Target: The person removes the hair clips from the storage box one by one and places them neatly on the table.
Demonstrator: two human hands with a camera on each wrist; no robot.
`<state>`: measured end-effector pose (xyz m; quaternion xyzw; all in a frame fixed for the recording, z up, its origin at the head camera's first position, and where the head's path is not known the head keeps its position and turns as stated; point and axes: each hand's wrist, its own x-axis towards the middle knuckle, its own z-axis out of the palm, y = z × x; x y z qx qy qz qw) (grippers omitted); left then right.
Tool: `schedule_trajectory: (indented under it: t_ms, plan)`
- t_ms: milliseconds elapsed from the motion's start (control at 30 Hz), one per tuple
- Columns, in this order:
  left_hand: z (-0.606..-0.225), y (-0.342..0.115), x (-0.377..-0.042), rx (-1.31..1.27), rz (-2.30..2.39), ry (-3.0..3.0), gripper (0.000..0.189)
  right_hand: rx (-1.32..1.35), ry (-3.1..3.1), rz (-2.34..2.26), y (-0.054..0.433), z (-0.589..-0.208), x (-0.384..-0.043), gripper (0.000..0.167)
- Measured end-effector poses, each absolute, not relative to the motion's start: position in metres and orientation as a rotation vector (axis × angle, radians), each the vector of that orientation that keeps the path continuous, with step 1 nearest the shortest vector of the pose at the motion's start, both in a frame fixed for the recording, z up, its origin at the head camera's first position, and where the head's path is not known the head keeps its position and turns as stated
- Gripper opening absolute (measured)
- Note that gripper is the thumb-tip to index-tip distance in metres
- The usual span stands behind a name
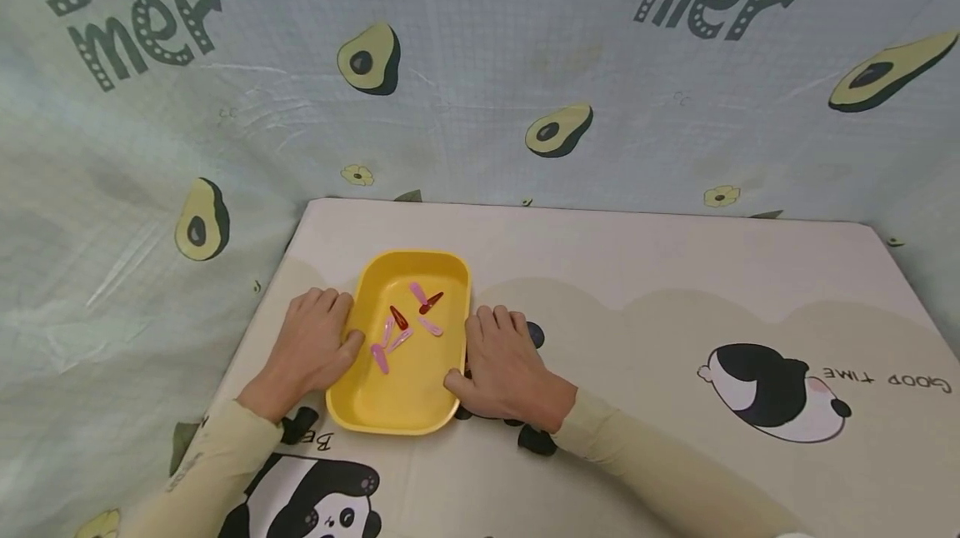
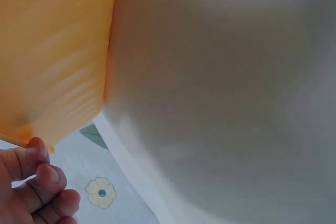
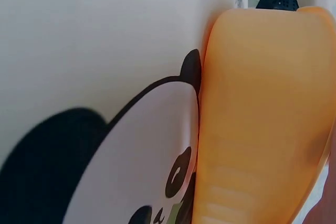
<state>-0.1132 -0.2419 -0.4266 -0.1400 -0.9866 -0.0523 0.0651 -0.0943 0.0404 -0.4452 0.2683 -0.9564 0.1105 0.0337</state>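
A yellow plastic tray (image 1: 420, 401) rests on the left part of the table, its long sides running away from me. Inside lie several pink snap hair clips (image 1: 380, 358) and two red ones, one red hair clip (image 1: 399, 318) near the middle. My left hand (image 1: 315, 342) grips the tray's left rim, thumb over the edge and fingers outside. On the opposite side, my right hand (image 1: 504, 367) holds the right rim in the same way. The left wrist view shows curled fingertips (image 2: 50, 174) beneath the rim; the right wrist view shows mostly the tray's outer wall (image 3: 262, 108).
The table (image 1: 600, 255) has a pale cover printed with cartoon animals, including a dog print (image 1: 772, 392) at the right. Behind and to the left hangs an avocado-patterned curtain (image 1: 465, 38). The table's back edge lies beyond the tray.
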Motion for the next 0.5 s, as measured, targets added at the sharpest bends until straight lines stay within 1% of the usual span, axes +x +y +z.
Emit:
schedule_trajectory:
  t_ms: [400, 500]
  plan:
    - [-0.426, -0.227, -0.114, -0.478, -0.086, -2.969, 0.029, 0.829, -2.900, 0.271, 0.057, -0.448, -0.092, 0.031]
    - [-0.427, -0.223, -0.114, -0.505, -0.113, -2.976, 0.026, 0.824, -2.907, 0.274, 0.063, -0.449, -0.091, 0.031]
